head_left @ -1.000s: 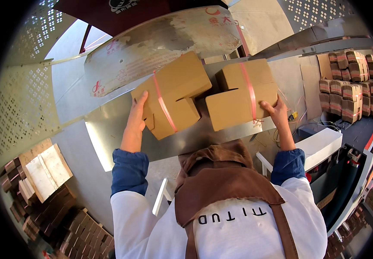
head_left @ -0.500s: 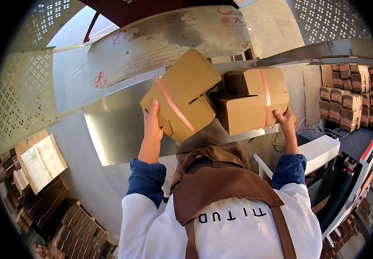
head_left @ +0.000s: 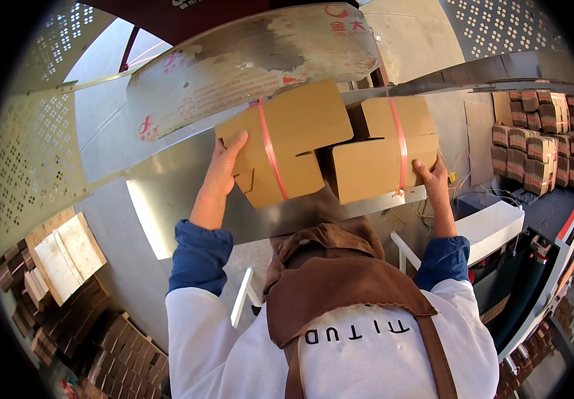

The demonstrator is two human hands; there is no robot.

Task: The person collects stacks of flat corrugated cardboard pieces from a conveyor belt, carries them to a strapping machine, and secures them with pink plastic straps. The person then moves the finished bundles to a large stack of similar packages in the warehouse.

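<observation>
Two bundles of flat, die-cut brown cardboard lie side by side in front of me, each tied with a pink strap. My left hand grips the outer end of the left cardboard bundle, thumb on top and the other fingers hidden beneath or behind it. My right hand holds the outer end of the right cardboard bundle, its thumb pressed on the top face near the strap. A narrow dark gap separates the bundles. Under them is a shiny metal table.
A worn metal panel with red print stands beyond the table. Strapped cardboard stacks are at the right, near a white machine beam. More brown stacks and a wooden board lie at the lower left.
The left bundle has turned from a steep tilt to nearly level with the right one. My left hand has shifted left with it. The right bundle has tilted slightly and moved a little left.
</observation>
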